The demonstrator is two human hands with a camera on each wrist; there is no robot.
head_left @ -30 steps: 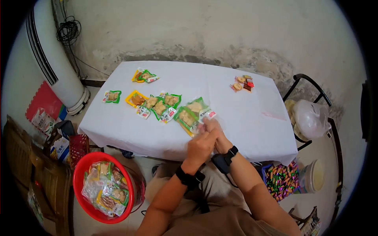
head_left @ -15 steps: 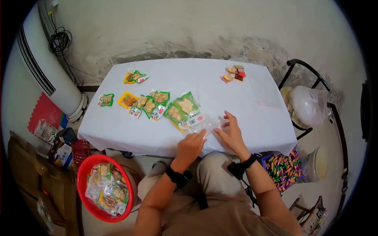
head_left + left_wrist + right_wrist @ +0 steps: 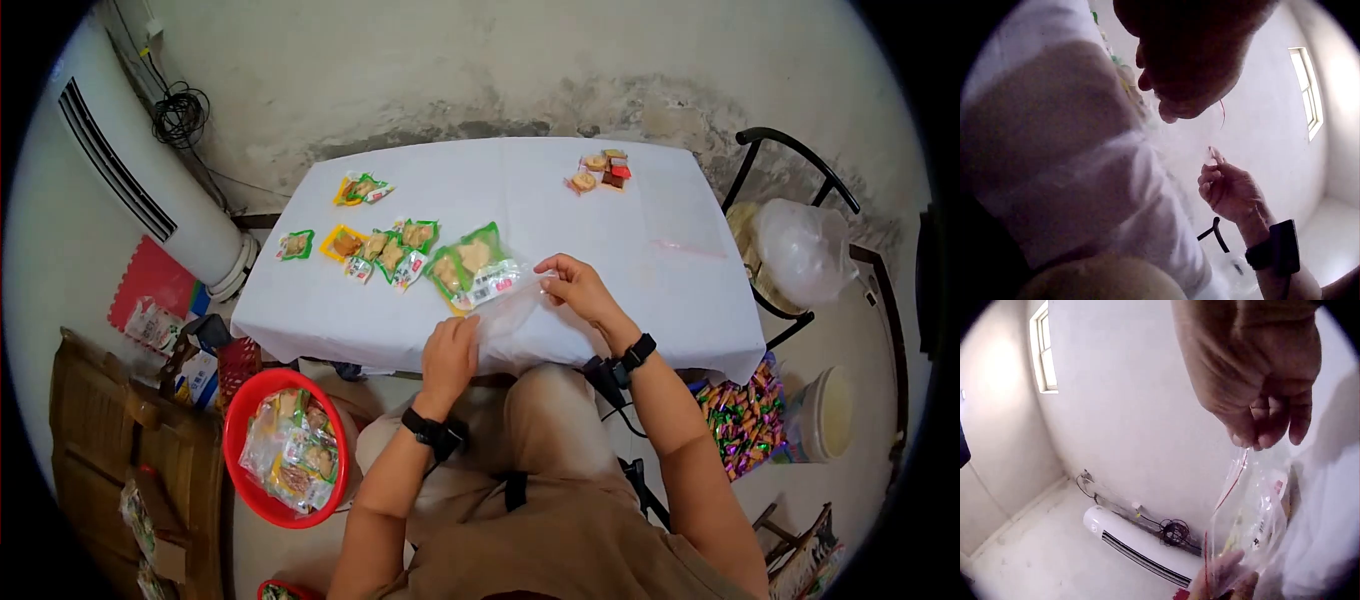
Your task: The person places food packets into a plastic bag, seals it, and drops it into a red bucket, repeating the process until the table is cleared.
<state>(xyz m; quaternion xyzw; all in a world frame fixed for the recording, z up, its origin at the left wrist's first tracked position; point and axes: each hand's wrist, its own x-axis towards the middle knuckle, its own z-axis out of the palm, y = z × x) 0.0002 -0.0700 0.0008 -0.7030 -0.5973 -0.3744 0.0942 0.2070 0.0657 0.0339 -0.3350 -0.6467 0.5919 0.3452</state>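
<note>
Clear bag point(image 3: 512, 308), one, with a red line along its mouth: at the front edge of the surface point(image 3: 620, 225), near the middle, mouth end toward the person. Contents: green-edged food packets point(image 3: 476, 254), side by side, with a white printed label at their near end.

Hands, two, both grasping the bag at its mouth. Left hand point(image 3: 450, 354): fingers on the left side of the mouth, over the front edge. Right hand point(image 3: 583, 290): thumb and fingers pinching the right side, above the surface. Black strap on each wrist.

Packet group point(image 3: 388, 250), green and one yellow, overlapping: just left of the bag. Single green packet point(image 3: 296, 245): near the left edge. Packet pair point(image 3: 362, 188), yellow and green: toward the back left corner. Small wrapped pieces point(image 3: 600, 172), cluster: toward the back right corner. Flat clear piece with pink strip point(image 3: 690, 248): toward the right edge.

Surface covering: white cloth.

Red tub point(image 3: 236, 440), holding more packets: on the floor, off the front left corner. Shiny multicoloured wrapped items point(image 3: 742, 415), heaped, and pale bucket point(image 3: 828, 415): off the front right corner. Black-framed chair point(image 3: 800, 160), with white plastic bag point(image 3: 805, 250): beyond the right edge.
</note>
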